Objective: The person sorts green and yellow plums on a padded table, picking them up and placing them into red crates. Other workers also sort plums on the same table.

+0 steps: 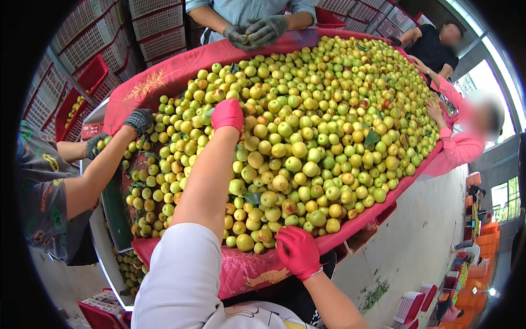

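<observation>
A large heap of small round green-yellow fruits [296,152], some with brown or reddish patches, fills a table with a padded pink cloth rim [242,275]. My left hand [228,116], in a bright pink glove, reaches over the left part of the heap with its back up; its fingers point away and what lies under them is hidden. At the near rim is my right hand [298,251], gloved alike, its fingers curled at the edge of the fruits; whether it holds one cannot be told. A few green leaves [372,138] lie among the fruits.
Across the table a person's grey-gloved hands [263,33] hold a fruit. At the left, another person's gloved hands [139,121] are by the fruits, one holding some. More people stand at the right. Stacked white and red crates [160,24] rise behind; a white-edged chute [107,251] adjoins the table.
</observation>
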`<state>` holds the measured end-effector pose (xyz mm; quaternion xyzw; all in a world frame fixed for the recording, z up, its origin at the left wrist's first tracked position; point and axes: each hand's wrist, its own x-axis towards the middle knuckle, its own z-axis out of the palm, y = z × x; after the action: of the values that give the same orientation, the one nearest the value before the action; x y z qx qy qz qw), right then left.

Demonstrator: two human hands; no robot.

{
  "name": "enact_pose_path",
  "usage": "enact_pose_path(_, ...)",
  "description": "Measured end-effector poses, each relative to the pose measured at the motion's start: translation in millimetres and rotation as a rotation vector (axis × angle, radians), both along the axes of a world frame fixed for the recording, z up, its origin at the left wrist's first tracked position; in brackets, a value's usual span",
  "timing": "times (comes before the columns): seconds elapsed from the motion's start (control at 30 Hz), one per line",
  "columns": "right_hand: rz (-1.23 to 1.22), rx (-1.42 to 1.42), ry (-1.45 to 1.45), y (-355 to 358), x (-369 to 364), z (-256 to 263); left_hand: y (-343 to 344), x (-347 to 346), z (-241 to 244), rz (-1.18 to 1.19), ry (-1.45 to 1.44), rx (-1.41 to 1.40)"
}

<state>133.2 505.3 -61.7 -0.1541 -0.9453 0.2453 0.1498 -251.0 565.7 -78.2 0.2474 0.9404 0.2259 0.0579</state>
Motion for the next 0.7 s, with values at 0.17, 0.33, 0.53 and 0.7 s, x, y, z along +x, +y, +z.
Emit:
enact_pose_path(0.17,-0.031,0.006,0.040,0,5,-2,-67,34,8,-0.330,-0.468,0.535)
enact_pose_path(0.33,-0.021,0.010,0.037,1,4,3,-134,116,-14,-0.863,-0.292,0.373)
enact_pose_path(0.53,-0.014,-0.020,0.037,-3,2,2,-138,179,-41,-0.671,-0.033,0.070)
enact_pose_path(0.7,-0.063,0.026,0.071,-6,10,-5,-124,137,-2,-0.351,-0.201,0.381)
